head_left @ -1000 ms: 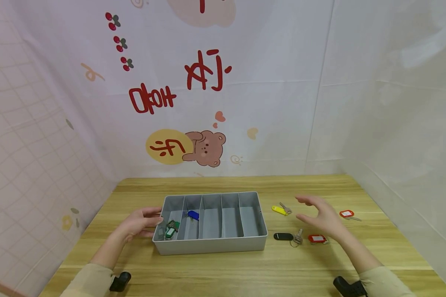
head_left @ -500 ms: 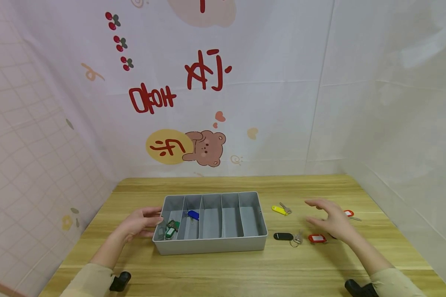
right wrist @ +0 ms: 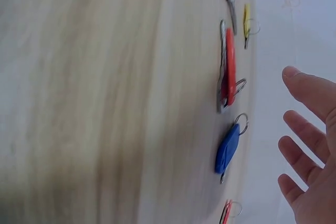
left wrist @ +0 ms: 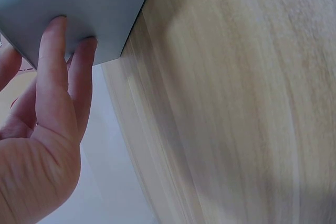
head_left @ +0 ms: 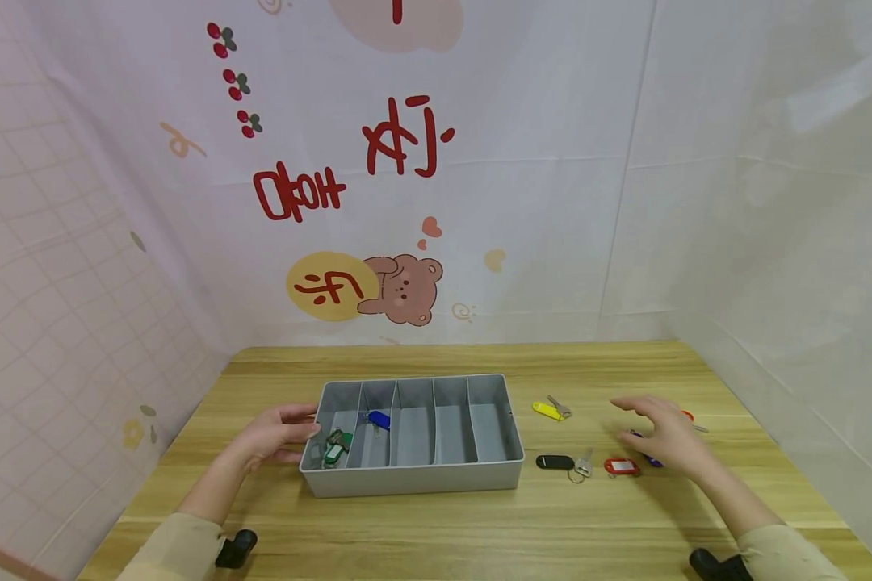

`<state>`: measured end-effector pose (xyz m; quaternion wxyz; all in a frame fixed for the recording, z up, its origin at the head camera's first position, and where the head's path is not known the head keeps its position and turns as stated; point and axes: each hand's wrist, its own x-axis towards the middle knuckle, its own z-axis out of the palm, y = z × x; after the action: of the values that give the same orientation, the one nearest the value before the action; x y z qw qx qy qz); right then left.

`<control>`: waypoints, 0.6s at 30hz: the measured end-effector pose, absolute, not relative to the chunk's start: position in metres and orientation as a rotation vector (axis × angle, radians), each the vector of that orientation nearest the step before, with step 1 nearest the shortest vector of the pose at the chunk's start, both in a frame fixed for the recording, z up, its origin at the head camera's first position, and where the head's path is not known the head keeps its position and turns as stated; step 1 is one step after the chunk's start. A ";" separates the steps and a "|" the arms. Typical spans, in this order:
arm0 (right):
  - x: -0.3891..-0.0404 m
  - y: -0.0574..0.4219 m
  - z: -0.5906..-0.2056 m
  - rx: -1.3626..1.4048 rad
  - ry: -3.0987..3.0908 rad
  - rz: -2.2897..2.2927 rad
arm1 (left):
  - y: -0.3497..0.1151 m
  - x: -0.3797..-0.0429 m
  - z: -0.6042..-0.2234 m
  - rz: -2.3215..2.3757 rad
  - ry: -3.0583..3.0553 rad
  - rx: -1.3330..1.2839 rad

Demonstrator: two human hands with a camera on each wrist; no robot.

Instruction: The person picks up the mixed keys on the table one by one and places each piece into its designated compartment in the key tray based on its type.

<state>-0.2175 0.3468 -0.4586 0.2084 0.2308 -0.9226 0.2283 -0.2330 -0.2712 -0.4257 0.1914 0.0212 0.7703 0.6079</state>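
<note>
A grey divided tray [head_left: 410, 482] stands on the table; its left end is held by my left hand [head_left: 272, 436]. The thumb tip lies over the rim, and in the left wrist view the fingertips [left wrist: 89, 45] touch the outer wall. Green-tagged keys [head_left: 337, 448] lie in the leftmost compartment, a blue-tagged key [head_left: 379, 420] in the one beside it. On the right, my right hand [head_left: 668, 436] hovers with thumb and fingers apart, holding nothing. Below it lies another blue key tag [right wrist: 228, 149], partly hidden by the hand in the head view.
Between tray and right hand lie a yellow-tagged key [head_left: 548, 411], a black-tagged key [head_left: 555, 462] and a red-tagged key [head_left: 621, 467]. Another red key tag [head_left: 688, 415] shows behind the right hand. White patterned cloth [head_left: 523, 202] hangs behind the wooden table [head_left: 436, 532] and at both sides.
My right hand has moved rightward, from near the yellow-tagged key to above the loose blue tag. My left hand and the tray stay put.
</note>
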 end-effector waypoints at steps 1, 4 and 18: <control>-0.217 0.348 -0.459 0.635 -2.575 0.629 | -0.271 -0.233 -0.426 1.707 2.163 0.063; -0.218 0.353 -0.461 0.607 -2.598 0.597 | -0.272 -0.233 -0.426 1.707 2.161 0.071; -0.216 0.364 -0.466 0.538 -2.651 0.479 | -0.271 -0.232 -0.425 1.706 2.165 0.054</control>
<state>-0.2161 0.3635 -0.4658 0.1962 0.1921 -0.9463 0.1709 -0.2324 -0.2706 -0.4249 0.1909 0.0192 0.7708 0.6075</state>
